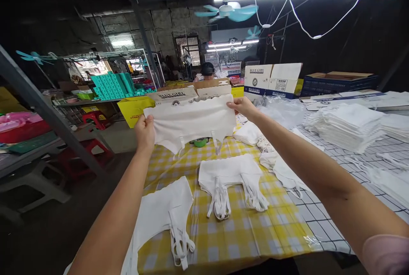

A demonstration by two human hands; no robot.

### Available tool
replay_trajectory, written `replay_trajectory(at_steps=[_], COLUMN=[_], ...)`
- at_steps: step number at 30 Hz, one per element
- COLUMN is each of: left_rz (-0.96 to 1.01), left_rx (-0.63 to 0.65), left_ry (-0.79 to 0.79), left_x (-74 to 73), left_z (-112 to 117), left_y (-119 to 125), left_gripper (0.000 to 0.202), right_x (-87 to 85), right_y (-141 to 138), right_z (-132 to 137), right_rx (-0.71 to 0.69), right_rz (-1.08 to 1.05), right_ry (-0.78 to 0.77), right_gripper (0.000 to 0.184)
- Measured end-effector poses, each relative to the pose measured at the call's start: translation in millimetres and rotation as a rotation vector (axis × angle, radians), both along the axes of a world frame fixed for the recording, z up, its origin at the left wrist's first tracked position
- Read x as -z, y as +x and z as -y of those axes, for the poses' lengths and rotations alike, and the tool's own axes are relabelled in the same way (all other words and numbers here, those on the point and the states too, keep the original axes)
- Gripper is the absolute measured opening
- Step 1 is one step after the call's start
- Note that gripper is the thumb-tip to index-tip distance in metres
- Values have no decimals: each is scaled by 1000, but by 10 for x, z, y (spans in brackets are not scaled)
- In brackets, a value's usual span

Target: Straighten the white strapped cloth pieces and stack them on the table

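I hold a white cloth garment (pixel 191 124) stretched out in the air above the table. My left hand (pixel 145 132) is closed on its left edge and my right hand (pixel 244 107) pinches its upper right corner. Thin straps hang from its lower edge. Below it, on the yellow checked tablecloth (pixel 233 232), lies a folded stack of the same white garments (pixel 230 175) with straps trailing toward me. Another white garment (pixel 162 213) lies at the near left edge of the table.
More loose white garments (pixel 281 168) and a tall stack of folded white pieces (pixel 348 126) lie to the right. Cardboard boxes (pixel 271 80) stand at the table's far side, a person's head behind them. Clear plastic bags (pixel 281 111), a green tape roll (pixel 200 142), red stools (pixel 94 119) at left.
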State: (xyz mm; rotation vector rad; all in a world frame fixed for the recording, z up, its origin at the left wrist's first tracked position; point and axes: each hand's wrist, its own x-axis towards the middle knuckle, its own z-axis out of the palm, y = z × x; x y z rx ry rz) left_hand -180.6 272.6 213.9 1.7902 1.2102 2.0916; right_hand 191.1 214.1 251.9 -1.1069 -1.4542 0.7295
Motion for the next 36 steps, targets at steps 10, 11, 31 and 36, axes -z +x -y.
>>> replay_trajectory(at_steps=[10,11,31,36], left_rz=[103,112,400,477], left_rx=[125,129,169,89], left_ry=[49,46,-133,-164], left_x=[-110,-114,202,250], left_z=[85,108,1011,1289], left_y=[63,63,-747,-1141], left_gripper=[32,32,34,35], right_x=[-85,-79,349,353], right_y=[44,39,-670,-1051], right_z=[8,-2,162,250], right_rx=[14,11,-264,-379], right_rz=[1,0,77,142], right_ry=[30,33,-92,-78], right_gripper=[27,28,38,37])
